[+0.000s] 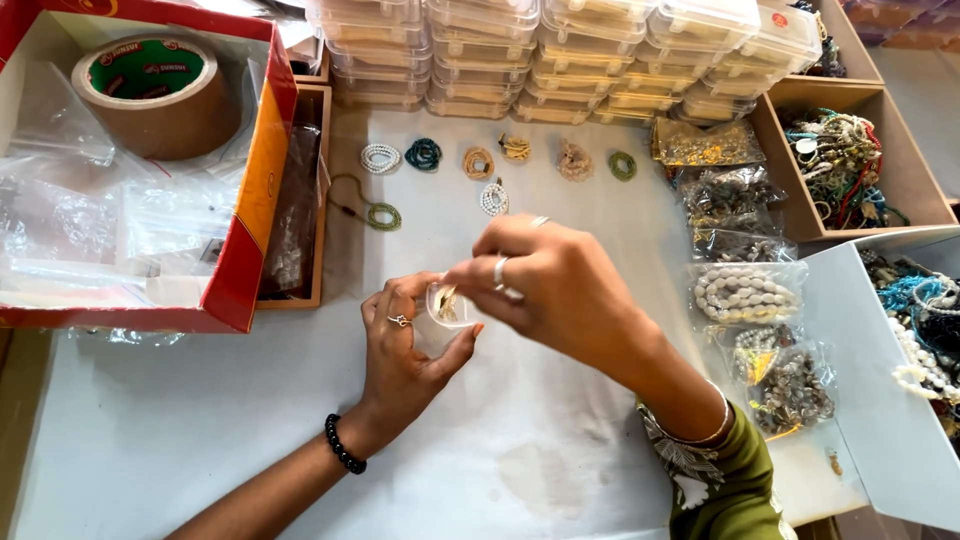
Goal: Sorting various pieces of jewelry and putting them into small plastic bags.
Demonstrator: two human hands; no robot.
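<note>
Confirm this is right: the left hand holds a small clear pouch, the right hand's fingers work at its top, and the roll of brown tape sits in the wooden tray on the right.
One detail is wrong. In the head view the roll of brown tape sits in the red box on the left, not the wooden tray on the right. The left hand does hold the small clear pouch, with the right hand at its top.

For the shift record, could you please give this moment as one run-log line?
left hand: holds small clear pouch | right hand: fingers at pouch mouth | nearby: bead bracelets, tape roll, white table
</note>
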